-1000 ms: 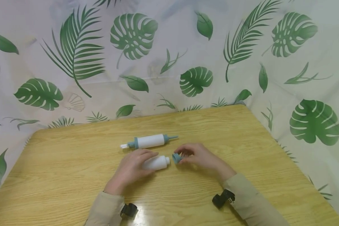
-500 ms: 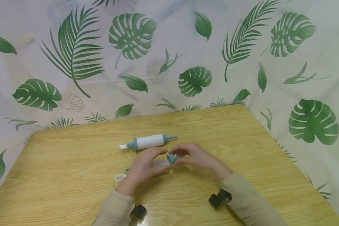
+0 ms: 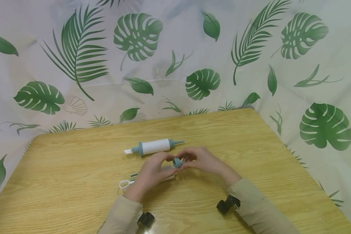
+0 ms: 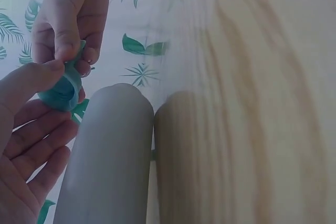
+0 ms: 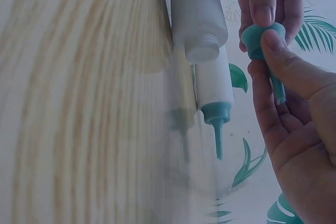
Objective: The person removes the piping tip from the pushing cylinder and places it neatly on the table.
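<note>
A teal nozzle cap (image 3: 177, 163) is pinched between both hands above the table. My left hand (image 3: 152, 169) holds its wide rim by thumb and fingertips, the other fingers spread in the left wrist view. My right hand (image 3: 203, 160) grips the nozzle from the spout side, thumb on its body, the thin spout (image 5: 278, 90) pointing back toward the palm. Below my left hand lies a white barrel (image 4: 107, 150), its bare neck (image 5: 202, 48) facing right. A white loop handle (image 3: 124, 184) sticks out at its left end; the hand covers much of the barrel from above.
Just behind the hands, a second white syringe-like tube (image 3: 156, 146) with teal ends lies on the wooden table (image 3: 76, 162), its teal nozzle (image 5: 217, 114) fitted. A leaf-print curtain (image 3: 175, 58) hangs at the table's far edge.
My left hand has let go of the white barrel, which now lies on the table, and has moved right to take the nozzle's rim. My right hand has shifted slightly left.
</note>
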`<control>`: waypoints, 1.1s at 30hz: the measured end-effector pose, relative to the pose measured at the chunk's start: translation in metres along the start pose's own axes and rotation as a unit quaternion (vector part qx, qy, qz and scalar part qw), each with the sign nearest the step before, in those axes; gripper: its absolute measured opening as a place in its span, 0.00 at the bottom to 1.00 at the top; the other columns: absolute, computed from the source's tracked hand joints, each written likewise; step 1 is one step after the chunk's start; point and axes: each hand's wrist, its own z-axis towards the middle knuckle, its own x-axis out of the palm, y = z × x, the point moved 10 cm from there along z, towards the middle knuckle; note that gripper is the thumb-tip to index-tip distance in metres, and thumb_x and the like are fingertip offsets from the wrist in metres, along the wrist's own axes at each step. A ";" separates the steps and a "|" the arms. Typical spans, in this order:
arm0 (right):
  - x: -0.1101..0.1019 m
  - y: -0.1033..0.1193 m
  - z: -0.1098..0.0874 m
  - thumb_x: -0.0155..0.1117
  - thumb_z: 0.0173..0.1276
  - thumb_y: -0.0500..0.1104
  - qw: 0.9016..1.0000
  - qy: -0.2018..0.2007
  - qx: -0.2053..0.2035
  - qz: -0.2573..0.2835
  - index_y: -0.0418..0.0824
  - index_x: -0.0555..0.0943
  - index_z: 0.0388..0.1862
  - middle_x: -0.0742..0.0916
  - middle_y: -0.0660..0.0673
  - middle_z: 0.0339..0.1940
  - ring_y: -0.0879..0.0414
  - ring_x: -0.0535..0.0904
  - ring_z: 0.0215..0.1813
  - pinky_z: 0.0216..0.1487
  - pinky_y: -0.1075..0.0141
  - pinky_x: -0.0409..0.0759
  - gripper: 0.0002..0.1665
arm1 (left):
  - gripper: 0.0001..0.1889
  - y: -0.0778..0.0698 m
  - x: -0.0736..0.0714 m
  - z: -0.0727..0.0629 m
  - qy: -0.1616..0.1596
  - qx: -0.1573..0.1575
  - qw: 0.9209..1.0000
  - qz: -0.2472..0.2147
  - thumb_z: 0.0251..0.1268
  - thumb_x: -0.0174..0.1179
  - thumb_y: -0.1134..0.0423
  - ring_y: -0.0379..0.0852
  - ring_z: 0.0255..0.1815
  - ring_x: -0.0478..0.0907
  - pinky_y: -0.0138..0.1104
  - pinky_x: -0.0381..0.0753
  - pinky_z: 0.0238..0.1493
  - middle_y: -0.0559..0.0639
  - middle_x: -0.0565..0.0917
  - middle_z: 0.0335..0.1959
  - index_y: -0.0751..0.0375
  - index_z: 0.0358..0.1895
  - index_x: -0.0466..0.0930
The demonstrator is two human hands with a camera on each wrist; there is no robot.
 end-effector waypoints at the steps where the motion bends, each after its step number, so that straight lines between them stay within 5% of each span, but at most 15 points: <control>1: -0.001 -0.001 0.000 0.70 0.60 0.40 1.000 -0.001 0.001 -0.004 0.40 0.81 0.52 0.85 0.50 0.44 0.60 0.81 0.41 0.43 0.65 0.81 0.19 | 0.16 0.000 -0.001 0.000 -0.003 0.000 1.000 0.000 0.52 0.72 0.63 0.44 0.47 0.79 0.38 0.78 0.50 0.49 0.84 0.42 0.60 0.45 0.82; 16: -0.019 -0.010 -0.007 0.65 0.66 0.40 0.999 -0.033 0.008 -0.042 0.43 0.83 0.42 0.86 0.54 0.37 0.62 0.82 0.39 0.41 0.66 0.81 0.06 | 0.18 0.006 -0.012 -0.001 -0.047 0.012 0.998 -0.027 0.49 0.74 0.65 0.46 0.46 0.79 0.39 0.78 0.49 0.49 0.84 0.43 0.61 0.45 0.82; 23: -0.019 0.001 -0.005 0.66 0.65 0.41 0.997 -0.056 -0.034 -0.045 0.40 0.83 0.42 0.85 0.53 0.37 0.61 0.81 0.40 0.44 0.65 0.81 0.09 | 0.17 0.008 -0.009 0.000 -0.057 0.012 0.997 -0.046 0.50 0.74 0.64 0.42 0.46 0.77 0.37 0.78 0.50 0.47 0.82 0.42 0.60 0.45 0.83; 33: -0.014 0.003 0.000 0.65 0.65 0.40 0.998 -0.056 -0.026 -0.026 0.40 0.83 0.42 0.86 0.50 0.38 0.59 0.81 0.40 0.42 0.65 0.81 0.08 | 0.16 0.006 -0.005 0.005 -0.055 0.005 0.997 -0.060 0.50 0.73 0.65 0.41 0.41 0.77 0.37 0.79 0.46 0.46 0.82 0.38 0.62 0.44 0.84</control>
